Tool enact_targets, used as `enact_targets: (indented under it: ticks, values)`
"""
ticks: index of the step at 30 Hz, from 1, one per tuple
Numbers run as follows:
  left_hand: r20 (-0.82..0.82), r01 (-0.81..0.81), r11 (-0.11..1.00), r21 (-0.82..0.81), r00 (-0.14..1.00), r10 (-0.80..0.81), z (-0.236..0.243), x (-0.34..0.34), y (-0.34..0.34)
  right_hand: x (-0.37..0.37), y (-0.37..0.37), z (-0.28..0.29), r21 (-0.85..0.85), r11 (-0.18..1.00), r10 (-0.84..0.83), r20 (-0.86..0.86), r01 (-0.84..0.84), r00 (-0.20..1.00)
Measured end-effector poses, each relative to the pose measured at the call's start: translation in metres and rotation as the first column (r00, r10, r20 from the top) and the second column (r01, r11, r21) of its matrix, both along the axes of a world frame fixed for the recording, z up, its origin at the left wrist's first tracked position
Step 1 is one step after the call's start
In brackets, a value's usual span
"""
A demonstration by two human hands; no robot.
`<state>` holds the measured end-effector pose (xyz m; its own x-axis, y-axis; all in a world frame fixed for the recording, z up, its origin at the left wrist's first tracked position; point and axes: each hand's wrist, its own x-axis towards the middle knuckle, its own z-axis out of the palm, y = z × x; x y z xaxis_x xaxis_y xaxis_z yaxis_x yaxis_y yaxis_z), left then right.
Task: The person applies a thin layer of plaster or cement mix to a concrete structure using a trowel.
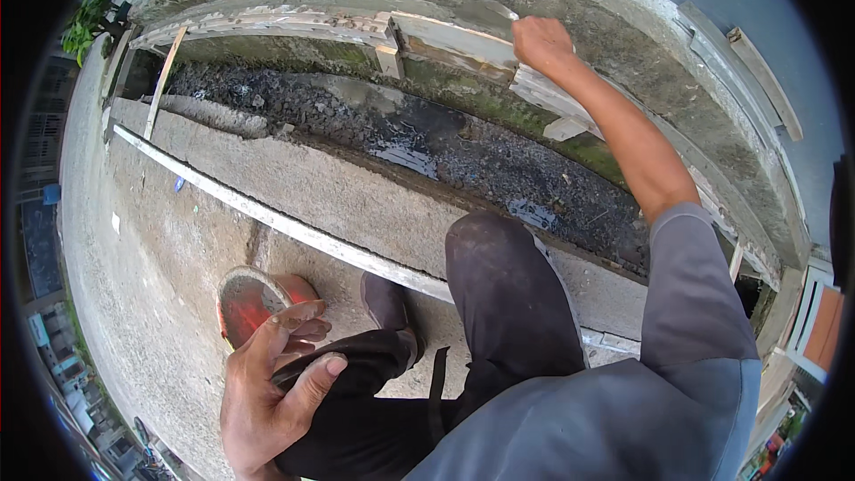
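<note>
My right hand [541, 43] reaches across a drainage ditch, its fingers wrapped round a trowel. The grey trowel blade [485, 14] lies against wet mortar along the top of the far ditch wall; the fist hides its handle. Below it, wooden form boards [454, 38] line that wall. Nearer to me, my left hand [267, 392] hangs over my thigh with nothing in it, thumb and fingers apart. Just beyond its fingertips stands a red bucket [298, 287], smeared with grey mortar inside.
Dark mud and shallow water lie in the ditch [405, 138]. A long, pale straight bar [276, 214] crosses the concrete by my feet. On the left a thin wooden strip [166, 80] spans the ditch. Loose boards [757, 80] lie beyond the far wall.
</note>
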<state>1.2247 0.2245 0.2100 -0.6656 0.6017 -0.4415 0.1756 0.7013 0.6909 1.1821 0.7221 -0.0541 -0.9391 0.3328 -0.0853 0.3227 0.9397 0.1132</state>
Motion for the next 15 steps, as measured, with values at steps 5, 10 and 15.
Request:
enact_targets:
  ticks: [5,10,15]
  values:
    - [0.007,0.031,1.0,-0.007,1.0,-0.031,-0.004,0.0,0.004,0.018,0.008,-0.017,0.001,1.0,-0.018,0.026,0.018,0.999]
    - [-0.08,0.044,0.999,0.006,0.996,-0.043,-0.001,0.003,0.007,0.049,0.016,-0.015,-0.013,0.997,-0.077,-0.06,0.077,0.995]
    - [-0.058,0.039,0.999,0.006,0.998,-0.038,-0.008,0.004,0.006,0.07,0.023,-0.001,-0.013,0.996,-0.086,-0.04,0.086,0.995]
